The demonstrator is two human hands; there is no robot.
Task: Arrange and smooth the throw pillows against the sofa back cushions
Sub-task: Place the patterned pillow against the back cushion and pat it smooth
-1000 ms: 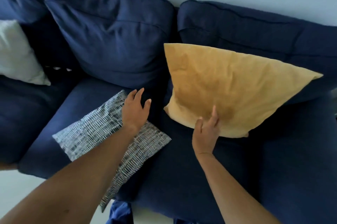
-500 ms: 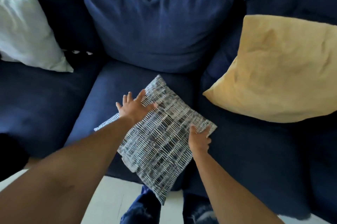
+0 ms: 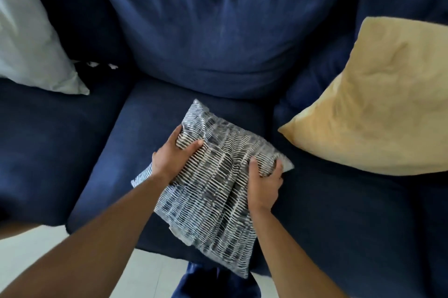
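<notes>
The step in hand was the pickup of the patterned pillow; it lay flat on the middle seat cushion, tilted like a diamond, its near corner hanging over the front edge of the sofa. The left hand had its fingers closed on the pillow's left edge, pinching a fold of the cover; the right hand gripped the right edge near the right corner, thumb on top, the other fingers curled around the side; the fabric between the two hands was bunched into creases.

Beyond the fingers stood the middle back cushion, with a bare strip of seat between it and the pillow. To the right of the right hand, near but apart, the yellow pillow leaned already against its back cushion; far to the left of the left hand a white pillow leaned in the corner.

The next move probably called for lifting the pillow, standing it upright against the middle back cushion, then flattening the creases with open palms.

No containers were in view.
</notes>
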